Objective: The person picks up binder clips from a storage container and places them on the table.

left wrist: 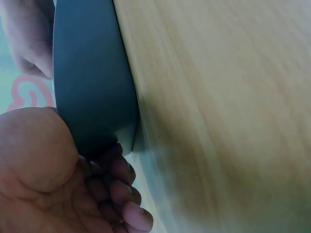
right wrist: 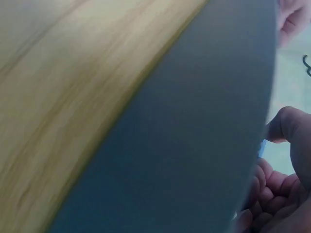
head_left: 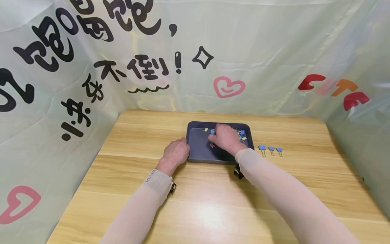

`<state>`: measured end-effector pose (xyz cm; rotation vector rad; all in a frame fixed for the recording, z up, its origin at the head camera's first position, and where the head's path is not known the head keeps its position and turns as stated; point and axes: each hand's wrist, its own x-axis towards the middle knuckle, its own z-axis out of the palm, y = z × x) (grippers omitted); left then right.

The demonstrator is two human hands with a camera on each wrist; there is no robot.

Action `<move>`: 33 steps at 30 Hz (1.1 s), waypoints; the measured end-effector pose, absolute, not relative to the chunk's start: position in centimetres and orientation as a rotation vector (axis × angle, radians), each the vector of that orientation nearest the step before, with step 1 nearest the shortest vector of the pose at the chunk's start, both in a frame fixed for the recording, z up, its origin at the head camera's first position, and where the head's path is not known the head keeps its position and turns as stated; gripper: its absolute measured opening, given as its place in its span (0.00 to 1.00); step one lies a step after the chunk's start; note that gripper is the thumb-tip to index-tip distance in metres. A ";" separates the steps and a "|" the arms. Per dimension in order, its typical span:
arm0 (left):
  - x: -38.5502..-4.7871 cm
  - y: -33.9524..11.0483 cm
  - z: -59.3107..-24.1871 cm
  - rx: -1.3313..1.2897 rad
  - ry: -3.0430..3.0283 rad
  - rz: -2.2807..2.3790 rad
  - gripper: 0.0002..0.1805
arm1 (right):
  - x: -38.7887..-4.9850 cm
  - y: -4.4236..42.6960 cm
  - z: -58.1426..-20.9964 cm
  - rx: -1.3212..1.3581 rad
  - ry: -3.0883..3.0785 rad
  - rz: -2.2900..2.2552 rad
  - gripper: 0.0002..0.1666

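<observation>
A dark grey tray [head_left: 198, 156] holds several small binder clips along its far and right sides. My left hand [head_left: 176, 151] grips its left edge; in the left wrist view the thumb side lies at the rim and the fingers curl at the outer wall. Inside the tray, my right hand [head_left: 226, 138] reaches down among the clips. Between its thumb and fingers a bit of a blue binder clip [right wrist: 262, 147] shows, pinched there; the tray wall hides the rest. Near that hand lie a dark red clip [head_left: 212, 145], a cream clip [head_left: 206, 129] and another blue clip [head_left: 242, 132].
On the wooden table [head_left: 146, 135], three blue binder clips stand in a row right of the tray: a larger one [head_left: 262, 149] and two smaller ones [head_left: 271, 150]. A pale printed cloth [head_left: 268, 61] hangs behind the table and along both sides.
</observation>
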<state>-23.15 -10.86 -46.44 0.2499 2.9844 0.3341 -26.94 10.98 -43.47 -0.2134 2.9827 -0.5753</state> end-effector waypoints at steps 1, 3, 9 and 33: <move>-23.1 -10.9 -46.4 0.253 2.984 0.332 0.17 | -26.8 11.4 -43.3 -0.196 2.992 -0.591 0.18; -23.1 -10.9 -46.4 0.259 2.985 0.333 0.17 | -26.3 12.3 -42.8 -0.160 3.000 -0.633 0.19; -23.1 -10.9 -46.3 0.256 2.981 0.347 0.17 | -24.3 16.0 -41.1 -0.022 3.016 -0.781 0.17; -23.2 -10.9 -46.4 0.250 2.970 0.383 0.16 | -17.1 25.1 -40.8 0.239 3.108 -0.814 0.21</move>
